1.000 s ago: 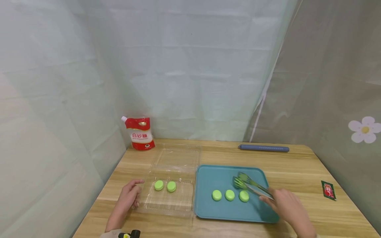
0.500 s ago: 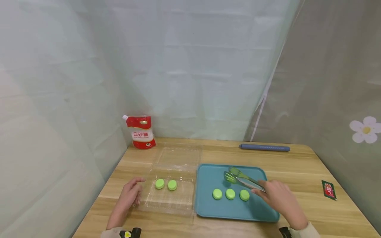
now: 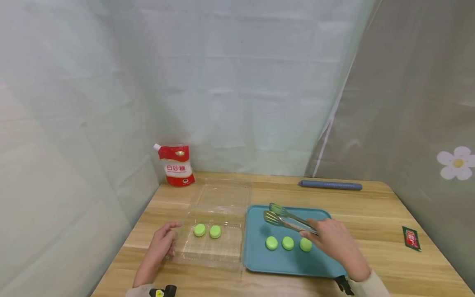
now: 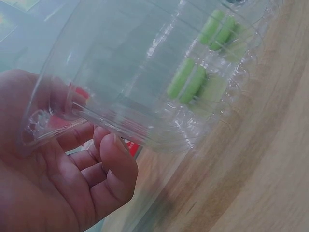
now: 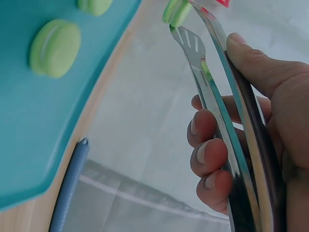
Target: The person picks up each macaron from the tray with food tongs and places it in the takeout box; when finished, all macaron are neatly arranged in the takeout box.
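My left hand [image 3: 161,241] grips the left edge of a clear hinged plastic box [image 3: 228,251], its lid folded back behind; in the left wrist view, curled fingers [image 4: 118,164] sit against the box's side. Inside, two green macarons [image 3: 199,230] [image 4: 187,81] stand side by side. In my right hand [image 3: 330,237] are metal tongs [image 3: 287,222] with slotted heads, held above the blue tray [image 3: 259,264]. A green macaron [image 5: 176,12] sits between the tong tips in the right wrist view. Below, three more macarons [image 3: 287,243] lie in a row on the tray.
A red and white bag of sugar [image 3: 177,167] with a spout stands at the back left. Behind the tray lies a blue stick-like object [image 3: 330,185]. A small green and red packet [image 3: 411,238] is at the table's right side. Fabric curtains [image 3: 237,103] surround the table.
The right hand and tongs have moved left and farther back over the tray, lifting away from the row of macarons. The left hand and the box have stayed in place.
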Demonstrator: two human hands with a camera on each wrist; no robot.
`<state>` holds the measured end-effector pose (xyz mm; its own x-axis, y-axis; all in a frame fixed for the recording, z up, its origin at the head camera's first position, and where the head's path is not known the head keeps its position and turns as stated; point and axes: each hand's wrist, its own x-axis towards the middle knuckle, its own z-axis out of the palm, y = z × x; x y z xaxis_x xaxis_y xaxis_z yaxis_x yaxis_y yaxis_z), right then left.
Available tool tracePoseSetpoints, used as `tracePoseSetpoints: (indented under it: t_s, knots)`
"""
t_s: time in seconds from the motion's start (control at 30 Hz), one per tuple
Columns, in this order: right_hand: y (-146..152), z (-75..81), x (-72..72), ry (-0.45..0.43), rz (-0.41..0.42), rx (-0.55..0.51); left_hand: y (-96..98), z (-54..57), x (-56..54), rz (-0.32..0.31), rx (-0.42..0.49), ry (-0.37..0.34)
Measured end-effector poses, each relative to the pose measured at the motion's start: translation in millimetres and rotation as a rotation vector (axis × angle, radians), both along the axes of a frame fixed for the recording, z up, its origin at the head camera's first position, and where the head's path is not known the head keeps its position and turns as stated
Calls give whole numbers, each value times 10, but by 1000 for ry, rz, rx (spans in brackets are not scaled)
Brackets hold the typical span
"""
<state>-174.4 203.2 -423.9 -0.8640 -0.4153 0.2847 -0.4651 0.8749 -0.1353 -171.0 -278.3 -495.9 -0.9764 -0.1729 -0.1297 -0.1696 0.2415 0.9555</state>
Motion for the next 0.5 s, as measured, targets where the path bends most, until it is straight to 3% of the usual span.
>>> tracePoseSetpoints:
  t_s: [0.17,0.5]
  knots:
    - [-127,14,-34,-14,29,-23,-7,-30,7,0,10,13]
    - [-438,34,-110,45,147,-58,-12,-20,-1,-1,2,5]
